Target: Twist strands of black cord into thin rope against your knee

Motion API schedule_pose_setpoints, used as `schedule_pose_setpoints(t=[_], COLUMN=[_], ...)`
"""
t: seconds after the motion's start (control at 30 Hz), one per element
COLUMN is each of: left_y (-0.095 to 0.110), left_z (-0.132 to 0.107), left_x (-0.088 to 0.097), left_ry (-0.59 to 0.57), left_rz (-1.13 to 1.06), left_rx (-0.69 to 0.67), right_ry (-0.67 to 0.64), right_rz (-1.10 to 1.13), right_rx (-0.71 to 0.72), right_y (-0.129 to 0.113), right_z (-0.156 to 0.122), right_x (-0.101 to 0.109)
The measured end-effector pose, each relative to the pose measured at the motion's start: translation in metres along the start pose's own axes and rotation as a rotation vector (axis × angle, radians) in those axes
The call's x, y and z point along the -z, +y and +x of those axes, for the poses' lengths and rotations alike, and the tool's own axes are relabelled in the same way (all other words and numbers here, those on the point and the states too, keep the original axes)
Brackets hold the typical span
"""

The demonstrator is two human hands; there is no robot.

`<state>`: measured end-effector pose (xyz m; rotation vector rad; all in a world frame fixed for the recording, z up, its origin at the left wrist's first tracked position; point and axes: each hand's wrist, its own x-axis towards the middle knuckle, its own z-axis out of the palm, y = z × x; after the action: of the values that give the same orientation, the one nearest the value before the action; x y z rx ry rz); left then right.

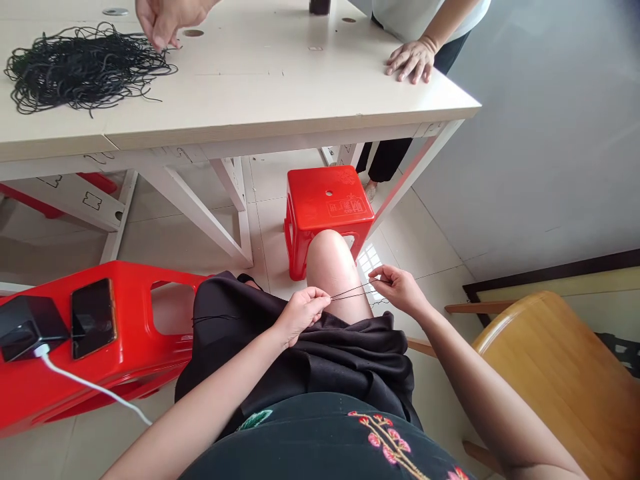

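Embroidered top (300, 433), cord (353, 293) (red stool (310, 200) beyond)

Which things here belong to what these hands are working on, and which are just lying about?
In use:
thin black cord pinched between left hand and right hand
tangled black cord pile

Lying about:
phone
white charging cable
red plastic stool
wooden chair

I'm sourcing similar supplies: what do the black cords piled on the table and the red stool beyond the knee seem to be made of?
The tangled black cord pile looks like matte rubbery elastic, given its springy curls, though another synthetic is possible. The square red stool looks like moulded plastic: glossy, uniformly coloured, with smooth rounded corners.
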<state>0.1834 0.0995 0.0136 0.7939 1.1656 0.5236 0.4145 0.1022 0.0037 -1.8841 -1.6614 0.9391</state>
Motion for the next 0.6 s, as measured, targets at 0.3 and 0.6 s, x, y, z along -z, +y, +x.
schedule_pose_setpoints(t=[0.3, 0.6], left_y=[0.005, 0.003], left_z=[-0.001, 0.003], left_x=[-0.003, -0.004], left_ry=[0.028, 0.054], left_rz=[0.024, 0.041], left_rx=[-0.002, -0.036], right_ry=[-0.096, -0.274], right_rz=[0.132, 0.182], right_rx=[-0.002, -0.085], right_y=[0.014, 0.059], right_z=[0.009, 0.013], right_x=[-0.008, 0.027])
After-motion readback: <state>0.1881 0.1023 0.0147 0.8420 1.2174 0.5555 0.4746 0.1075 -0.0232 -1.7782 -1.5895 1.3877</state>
